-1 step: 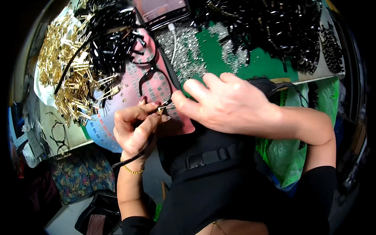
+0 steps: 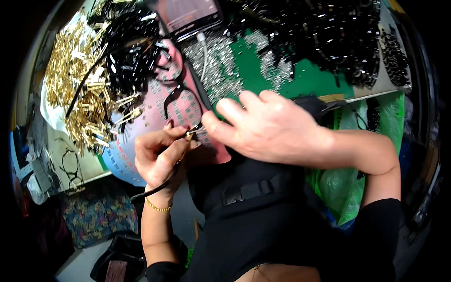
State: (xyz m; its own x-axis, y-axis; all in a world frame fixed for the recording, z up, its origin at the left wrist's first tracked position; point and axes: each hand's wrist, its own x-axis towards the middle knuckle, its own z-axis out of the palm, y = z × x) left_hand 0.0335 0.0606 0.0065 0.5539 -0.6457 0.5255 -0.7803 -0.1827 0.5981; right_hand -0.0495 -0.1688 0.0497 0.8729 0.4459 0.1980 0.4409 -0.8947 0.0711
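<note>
My left hand [image 2: 162, 152] pinches a black eyeglass frame [image 2: 173, 99] at its corner. A small gold-coloured metal part [image 2: 190, 134] shows at those fingertips. One black temple arm [image 2: 157, 188] runs back from the pinch past my left wrist. My right hand [image 2: 263, 123] is closed in from the right, thumb and forefinger near the same corner. A thin metallic sliver shows between the two hands; what the right fingers grip is hidden behind them.
Gold-coloured metal strips [image 2: 77, 89] and black temple arms [image 2: 127, 63] are heaped at left. Small silver pieces [image 2: 216, 68] lie on the green tabletop [image 2: 314, 82], below a phone [image 2: 190, 19] with a white cable. More black parts [image 2: 310, 35] pile up at back right. Green plastic [image 2: 345, 188] hangs at right.
The whole view has shifted slightly. The eyeglass frame has turned a little in my left fingers, its rim looking narrower. Both hands keep nearly the same place and grip.
</note>
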